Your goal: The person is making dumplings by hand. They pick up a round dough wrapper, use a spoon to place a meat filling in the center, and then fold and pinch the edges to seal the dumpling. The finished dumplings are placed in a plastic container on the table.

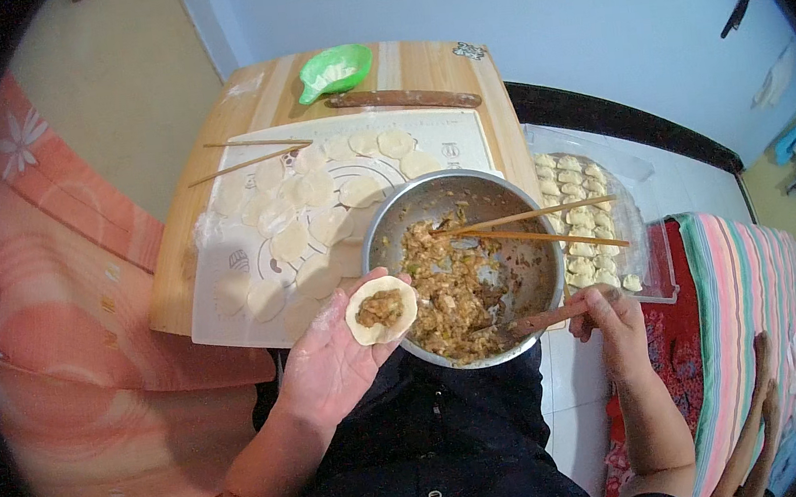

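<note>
My left hand (320,369) is palm up, dusted with flour, and carries a round dumpling wrapper (407,316) with a small mound of meat filling (380,308) at its middle. The wrapper lies flat and unfolded. Just to its right a metal bowl (385,202) contains more chopped filling (440,292). My right hand (610,325) grips the handle of a wooden utensil (553,316) whose far end sinks into that filling, so its shape is hidden. A pair of chopsticks (565,208) leans across the bowl's right rim.
Several round wrappers (360,191) lie on a white mat (210,312) on the wooden table (178,220). Farther back are another pair of chopsticks (253,157), a rolling pin (404,99) and a green scoop of flour (335,69). At right, a clear tray (657,292) has rows of dumplings (579,204).
</note>
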Demonstrator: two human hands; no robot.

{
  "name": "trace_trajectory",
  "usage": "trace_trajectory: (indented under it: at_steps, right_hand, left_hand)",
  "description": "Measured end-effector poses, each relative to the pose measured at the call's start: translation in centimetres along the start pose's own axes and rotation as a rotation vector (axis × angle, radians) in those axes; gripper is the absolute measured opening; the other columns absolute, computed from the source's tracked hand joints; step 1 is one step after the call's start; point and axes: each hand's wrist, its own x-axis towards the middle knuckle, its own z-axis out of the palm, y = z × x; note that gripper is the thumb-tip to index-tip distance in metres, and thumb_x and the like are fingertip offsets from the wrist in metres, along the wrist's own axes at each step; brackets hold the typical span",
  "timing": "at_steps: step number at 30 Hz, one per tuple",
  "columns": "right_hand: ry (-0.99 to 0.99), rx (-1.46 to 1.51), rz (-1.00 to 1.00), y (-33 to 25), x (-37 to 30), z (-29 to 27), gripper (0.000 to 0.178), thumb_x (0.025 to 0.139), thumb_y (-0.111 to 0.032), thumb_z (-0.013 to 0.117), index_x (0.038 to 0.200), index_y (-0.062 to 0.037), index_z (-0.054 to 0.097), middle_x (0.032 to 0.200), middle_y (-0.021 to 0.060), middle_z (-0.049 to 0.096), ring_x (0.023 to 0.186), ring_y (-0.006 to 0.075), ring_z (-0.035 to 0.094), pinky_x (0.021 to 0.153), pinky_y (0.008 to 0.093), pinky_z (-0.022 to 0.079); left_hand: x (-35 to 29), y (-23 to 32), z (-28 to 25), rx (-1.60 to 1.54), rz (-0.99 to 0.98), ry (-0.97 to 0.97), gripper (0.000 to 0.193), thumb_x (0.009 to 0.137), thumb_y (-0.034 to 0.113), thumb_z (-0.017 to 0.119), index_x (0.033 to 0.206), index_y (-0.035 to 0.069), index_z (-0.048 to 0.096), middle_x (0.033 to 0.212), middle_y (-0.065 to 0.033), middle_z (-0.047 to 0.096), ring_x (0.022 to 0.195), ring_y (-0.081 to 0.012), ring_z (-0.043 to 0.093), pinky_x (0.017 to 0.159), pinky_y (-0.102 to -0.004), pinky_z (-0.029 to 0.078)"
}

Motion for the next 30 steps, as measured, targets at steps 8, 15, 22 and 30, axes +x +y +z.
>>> trace_trajectory:
  at_steps: [8, 15, 22, 30]
  right_hand:
    - [0.120, 0.324, 0.216, 2.1, 1.4, -0.4, 0.032, 0.093, -0.026, 0.044, 0.089, 0.0027, 0.059, 0.062, 0.0064, 0.057, 0.055, 0.0127, 0.051, 0.052, 0.0233, 0.039]
    - [0.257, 0.462, 0.030, 0.6, 0.0, -0.3, 0.031, 0.092, -0.025, 0.047, 0.091, 0.0044, 0.057, 0.061, 0.0070, 0.056, 0.053, 0.0135, 0.050, 0.052, 0.0235, 0.038]
    - [0.105, 0.315, -0.414, -0.9, -3.2, 2.5, 0.034, 0.093, -0.028, 0.048, 0.094, 0.0054, 0.058, 0.070, 0.0132, 0.060, 0.060, 0.0200, 0.058, 0.055, 0.0287, 0.048]
    - [0.082, 0.032, -0.697, -0.3, -3.9, 2.6, 0.030, 0.094, -0.026, 0.045, 0.095, -0.0003, 0.060, 0.075, 0.0142, 0.060, 0.062, 0.0196, 0.060, 0.056, 0.0282, 0.049]
  left_hand:
    - [0.2, -0.3, 0.0, 0.014, -0.039, -0.019, 0.045, 0.095, 0.031, 0.036, 0.129, 0.001, 0.038, 0.134, -0.0178, 0.039, 0.123, -0.0242, 0.041, 0.104, -0.0370, 0.031]
    - [0.4, -1.0, 0.5, 0.020, -0.083, -0.018, 0.050, 0.095, 0.032, 0.035, 0.130, -0.003, 0.033, 0.134, -0.0205, 0.038, 0.124, -0.0282, 0.039, 0.105, -0.0384, 0.031]
    - [0.6, -2.1, 1.3, 0.000, -0.181, -0.092, 0.046, 0.096, 0.030, 0.033, 0.130, -0.001, 0.037, 0.130, -0.0155, 0.044, 0.120, -0.0242, 0.043, 0.104, -0.0371, 0.032]
    - [0.1, -1.8, 1.9, -0.063, -0.207, -0.094, 0.045, 0.096, 0.030, 0.034, 0.129, -0.001, 0.037, 0.129, -0.0150, 0.043, 0.119, -0.0245, 0.045, 0.103, -0.0372, 0.035]
